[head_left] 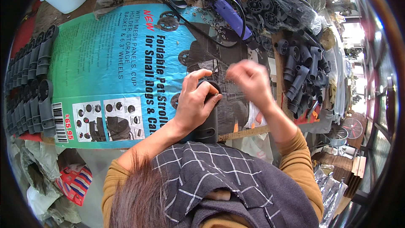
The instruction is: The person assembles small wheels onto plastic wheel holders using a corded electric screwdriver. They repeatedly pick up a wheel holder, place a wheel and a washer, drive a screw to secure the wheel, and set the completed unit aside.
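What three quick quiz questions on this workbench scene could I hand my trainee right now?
1. True or false: the left hand grips a dark grey plastic socket part standing upright on the flattened teal cardboard box.
2. Which lies at the far side of the bench? A) purple corded power tool B) red hammer C) glass jar
3. Fill in: the row of grey plastic fittings lines the box's ____ edge.

Key: 1 true. 2 A. 3 left. The right hand is blurred, so what its fingers hold cannot be told.
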